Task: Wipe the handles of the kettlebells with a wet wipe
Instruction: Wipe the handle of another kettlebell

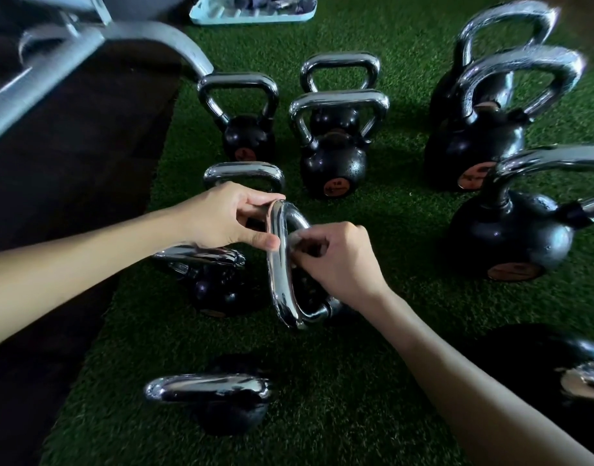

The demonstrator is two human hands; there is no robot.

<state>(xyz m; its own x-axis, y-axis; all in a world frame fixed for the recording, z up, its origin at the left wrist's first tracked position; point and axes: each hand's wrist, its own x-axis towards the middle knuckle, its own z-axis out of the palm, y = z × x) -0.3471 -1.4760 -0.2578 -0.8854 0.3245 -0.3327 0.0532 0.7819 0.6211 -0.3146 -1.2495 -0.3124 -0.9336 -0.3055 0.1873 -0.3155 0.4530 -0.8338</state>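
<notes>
A black kettlebell with a chrome handle [280, 280] stands on green turf at the centre, its handle turned edge-on to me. My left hand [228, 216] pinches the top of that handle between thumb and fingers. My right hand [329, 260] reaches through the handle loop, fingers curled round a small crumpled wet wipe [297, 238] pressed against the inner side of the handle. Only a pale bit of the wipe shows.
Several more chrome-handled kettlebells stand around on the turf [389, 297]: small ones at left [208, 264] and front [208, 388], mid ones behind [335, 136], large ones at right [510, 227]. A grey metal frame [87, 45] crosses the top left. A pale blue tray [255, 8] lies far back.
</notes>
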